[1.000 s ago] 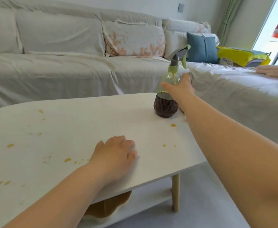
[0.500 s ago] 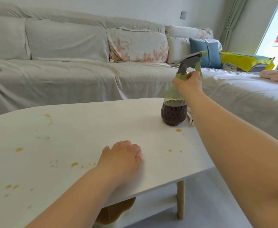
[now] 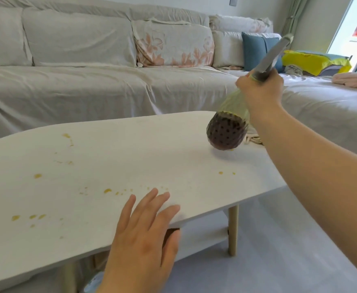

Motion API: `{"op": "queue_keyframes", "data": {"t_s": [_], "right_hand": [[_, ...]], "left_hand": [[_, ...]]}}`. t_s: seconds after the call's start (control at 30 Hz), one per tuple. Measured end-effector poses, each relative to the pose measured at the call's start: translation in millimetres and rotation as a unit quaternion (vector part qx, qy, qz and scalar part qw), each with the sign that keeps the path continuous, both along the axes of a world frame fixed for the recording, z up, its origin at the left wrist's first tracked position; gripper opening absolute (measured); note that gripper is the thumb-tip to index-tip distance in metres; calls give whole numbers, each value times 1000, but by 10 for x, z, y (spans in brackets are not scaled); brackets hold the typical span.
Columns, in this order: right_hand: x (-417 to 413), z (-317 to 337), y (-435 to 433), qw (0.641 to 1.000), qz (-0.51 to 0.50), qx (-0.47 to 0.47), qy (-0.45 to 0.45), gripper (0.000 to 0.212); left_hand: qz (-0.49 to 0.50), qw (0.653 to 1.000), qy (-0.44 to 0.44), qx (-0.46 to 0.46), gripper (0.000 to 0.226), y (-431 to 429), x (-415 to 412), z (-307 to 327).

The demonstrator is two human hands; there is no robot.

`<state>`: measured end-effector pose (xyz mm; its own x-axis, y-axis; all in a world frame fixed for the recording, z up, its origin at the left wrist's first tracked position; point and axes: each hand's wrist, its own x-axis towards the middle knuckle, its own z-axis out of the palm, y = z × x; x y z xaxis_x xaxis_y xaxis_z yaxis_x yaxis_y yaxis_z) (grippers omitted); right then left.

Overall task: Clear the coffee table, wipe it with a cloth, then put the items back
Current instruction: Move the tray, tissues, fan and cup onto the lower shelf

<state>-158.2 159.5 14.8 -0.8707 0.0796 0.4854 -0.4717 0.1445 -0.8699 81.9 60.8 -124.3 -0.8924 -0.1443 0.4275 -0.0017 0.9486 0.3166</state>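
Up off the desk, the spray bottle hangs tilted above its far right end, dark liquid in its base, nozzle pointing up and right. The right hand is the grip here, closed around the bottle's neck. Yellow spots dot the white top. The left hand is open, fingers spread over the near edge. A covered sofa stands behind.

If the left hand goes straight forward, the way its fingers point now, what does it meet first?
Probably nothing soon: the left hand points across bare coffee table with yellow stains; the spray bottle looks off to the right.
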Motion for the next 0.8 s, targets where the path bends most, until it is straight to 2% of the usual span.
{"op": "queue_keyframes", "data": {"t_s": [0.17,0.23,0.33,0.4,0.47,0.5,0.53,0.57,0.6,0.7,0.73,0.8], "right_hand": [[412,129,614,994,85,-69,2,21],[564,74,935,992,114,-59,-16,18],[785,-125,1345,988,145,-25,-53,25],[941,-357,1524,986,142,51,-73,31],[1113,-658,1583,971,151,145,-115,17],[1183,-821,1567,960,157,175,-152,16],[1215,-1003,1555,947,165,199,-191,27],[1239,-1179,1527,936,163,209,-234,37],[1245,-1363,1491,924,162,210,-276,37],[1233,-1854,1327,902,153,206,-348,11],[1209,-2012,1262,900,153,201,-356,11],[1151,-2260,1094,898,167,207,-350,28]], "left_hand": [[-6,999,3,-39,45,122,15,-169],[-16,998,4,-53,46,139,-2,-235],[-25,998,15,-60,47,136,-21,-280],[-26,997,32,-71,37,129,-26,-300],[-24,995,44,-86,36,125,-24,-320],[-24,994,51,-91,37,121,-23,-331],[-23,994,54,-97,38,120,-19,-336],[-23,993,53,-102,38,119,-14,-338],[-22,993,50,-107,39,117,-11,-338],[-20,992,36,-116,39,106,-2,-335],[-19,993,31,-116,40,107,0,-337],[-17,993,25,-116,40,113,0,-342]]}}
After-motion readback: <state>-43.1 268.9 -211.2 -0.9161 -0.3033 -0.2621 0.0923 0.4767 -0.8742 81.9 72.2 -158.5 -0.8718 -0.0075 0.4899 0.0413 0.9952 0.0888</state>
